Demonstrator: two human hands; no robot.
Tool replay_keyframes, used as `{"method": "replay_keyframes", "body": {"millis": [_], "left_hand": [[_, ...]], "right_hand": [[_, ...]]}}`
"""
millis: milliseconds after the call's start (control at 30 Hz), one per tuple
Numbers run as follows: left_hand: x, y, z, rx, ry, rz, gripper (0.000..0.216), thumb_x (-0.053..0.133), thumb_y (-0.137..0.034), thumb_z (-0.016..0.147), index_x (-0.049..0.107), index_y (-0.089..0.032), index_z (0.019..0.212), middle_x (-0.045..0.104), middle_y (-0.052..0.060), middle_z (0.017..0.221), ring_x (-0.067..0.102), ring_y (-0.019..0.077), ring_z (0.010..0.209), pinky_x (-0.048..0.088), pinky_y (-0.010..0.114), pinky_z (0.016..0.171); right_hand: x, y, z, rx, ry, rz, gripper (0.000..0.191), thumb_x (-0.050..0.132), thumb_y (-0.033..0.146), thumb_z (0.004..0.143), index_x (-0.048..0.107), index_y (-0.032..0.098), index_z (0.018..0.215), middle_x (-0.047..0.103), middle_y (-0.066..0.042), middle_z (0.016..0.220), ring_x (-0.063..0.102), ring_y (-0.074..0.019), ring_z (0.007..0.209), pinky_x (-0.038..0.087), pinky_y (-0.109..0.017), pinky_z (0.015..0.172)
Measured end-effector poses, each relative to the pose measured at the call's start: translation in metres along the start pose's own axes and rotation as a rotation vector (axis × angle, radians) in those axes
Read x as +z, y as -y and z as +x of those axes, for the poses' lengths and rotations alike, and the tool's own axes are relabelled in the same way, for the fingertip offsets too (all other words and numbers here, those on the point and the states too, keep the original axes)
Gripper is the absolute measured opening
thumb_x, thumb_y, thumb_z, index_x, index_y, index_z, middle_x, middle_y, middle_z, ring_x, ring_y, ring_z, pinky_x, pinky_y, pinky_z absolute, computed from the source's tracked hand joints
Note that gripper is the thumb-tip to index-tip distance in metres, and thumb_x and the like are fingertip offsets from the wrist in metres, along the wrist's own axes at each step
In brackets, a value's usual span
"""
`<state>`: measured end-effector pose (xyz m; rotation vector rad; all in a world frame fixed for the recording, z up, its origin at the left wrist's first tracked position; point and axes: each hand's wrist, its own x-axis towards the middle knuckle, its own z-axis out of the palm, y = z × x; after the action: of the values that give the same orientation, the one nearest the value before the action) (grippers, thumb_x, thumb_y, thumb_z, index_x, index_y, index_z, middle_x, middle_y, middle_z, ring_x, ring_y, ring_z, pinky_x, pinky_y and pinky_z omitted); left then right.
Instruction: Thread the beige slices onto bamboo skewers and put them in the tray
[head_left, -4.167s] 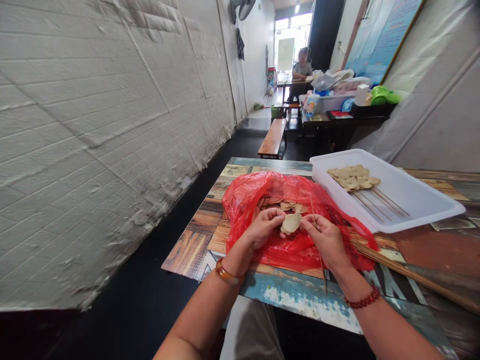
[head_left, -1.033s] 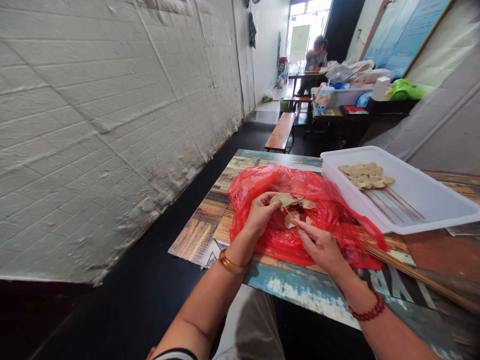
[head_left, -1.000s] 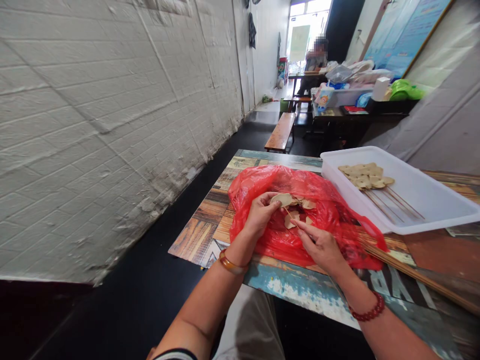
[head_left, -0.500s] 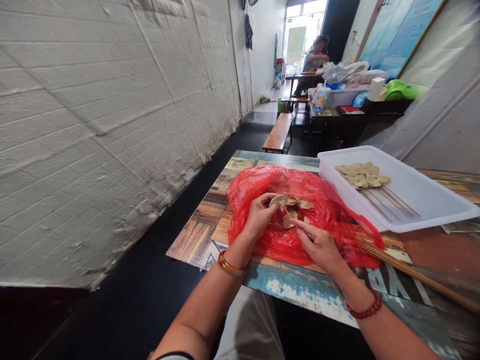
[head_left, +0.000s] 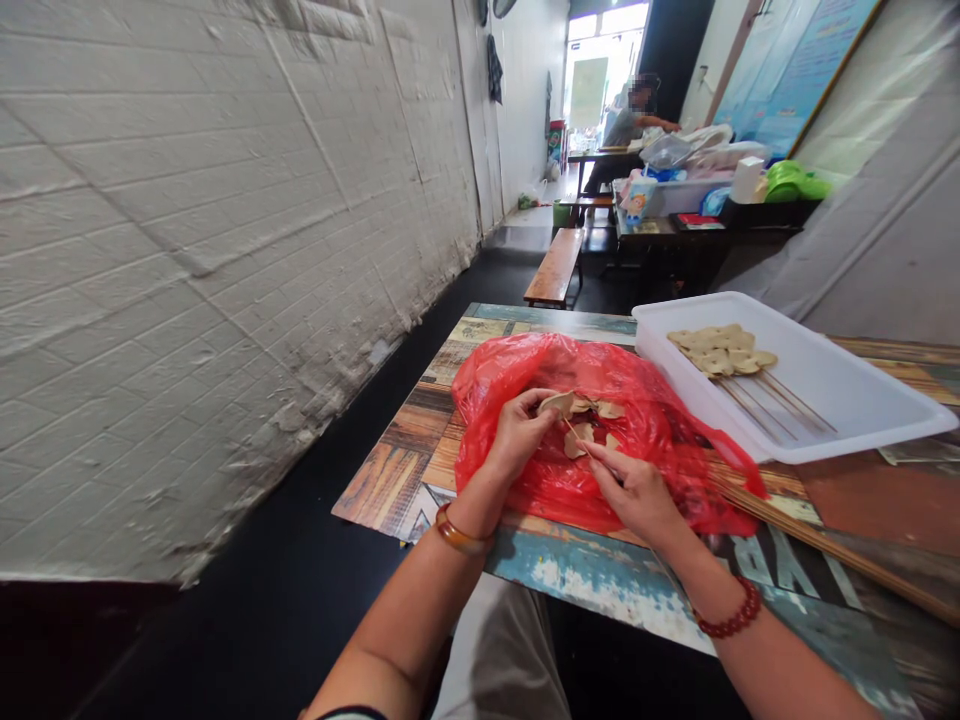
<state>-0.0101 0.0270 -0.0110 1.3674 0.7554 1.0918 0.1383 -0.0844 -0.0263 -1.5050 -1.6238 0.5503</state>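
Observation:
My left hand (head_left: pixel 516 436) pinches a flat tan food slice (head_left: pixel 557 402) above an opened red plastic bag (head_left: pixel 499 372). Between the fingers of my right hand (head_left: pixel 634 492) is a thin bamboo skewer (head_left: pixel 572 432), whose far end meets the slice's lower edge. How deep its tip goes is hidden. More tan slices (head_left: pixel 577 441) lie loose inside the bag, just under both hands. To the right, a white plastic tray (head_left: pixel 855 395) holds several skewered slices (head_left: pixel 716 350), their sticks pointing toward me.
A bundle of bamboo sticks (head_left: pixel 847 552) lies across the patterned table (head_left: pixel 397 470), partly by the bag. Beyond stand a wooden bench (head_left: pixel 556 266) and a table loaded with bags and green bowls (head_left: pixel 795 183). A person (head_left: pixel 630 125) sits far back. A white wall (head_left: pixel 225 250) runs along the left.
My hands, the slice and the skewer hold almost the same position. In the background, the seated person's arm has stretched out to the right.

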Motion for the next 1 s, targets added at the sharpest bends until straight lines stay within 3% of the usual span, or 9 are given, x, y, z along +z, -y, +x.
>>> {"method": "replay_keyframes", "body": {"millis": [300,500,633,1000], "left_hand": [[0.003,-0.005,-0.001,-0.033,0.009,0.002,0.025,0.069,-0.026,0.067,0.067,-0.013,0.088,0.065,0.003,0.077,0.056,0.0121,0.066,0.044,0.023,0.064],[0.003,-0.008,-0.004,-0.126,0.072,-0.154,0.029,0.071,-0.029,0.067,0.064,-0.012,0.090,0.062,0.002,0.070,0.055,0.0105,0.060,0.044,0.022,0.061],[0.003,-0.009,-0.004,-0.196,0.033,-0.271,0.031,0.074,-0.028,0.063,0.064,-0.012,0.087,0.063,0.001,0.069,0.055,0.0089,0.056,0.043,0.021,0.058],[0.001,-0.011,-0.005,-0.278,-0.007,-0.418,0.032,0.076,-0.026,0.060,0.065,-0.011,0.086,0.063,0.002,0.069,0.055,0.0072,0.052,0.038,0.017,0.049]], "right_hand": [[0.000,0.001,0.000,0.001,-0.013,0.012,0.037,0.045,0.028,0.088,0.065,0.015,0.116,0.074,-0.007,0.093,0.069,-0.0194,0.071,0.054,-0.029,0.066],[0.000,0.000,0.001,-0.016,-0.032,0.008,0.037,0.045,0.028,0.089,0.065,0.013,0.116,0.073,-0.009,0.097,0.070,-0.0212,0.079,0.055,-0.031,0.071],[-0.001,0.000,0.001,-0.061,-0.037,0.012,0.036,0.045,0.026,0.089,0.064,0.014,0.117,0.072,-0.009,0.104,0.069,-0.0211,0.087,0.054,-0.031,0.077],[0.000,-0.002,-0.001,-0.083,-0.057,-0.028,0.032,0.048,0.028,0.088,0.067,0.019,0.113,0.073,-0.006,0.099,0.071,-0.0205,0.082,0.057,-0.031,0.075]]}}
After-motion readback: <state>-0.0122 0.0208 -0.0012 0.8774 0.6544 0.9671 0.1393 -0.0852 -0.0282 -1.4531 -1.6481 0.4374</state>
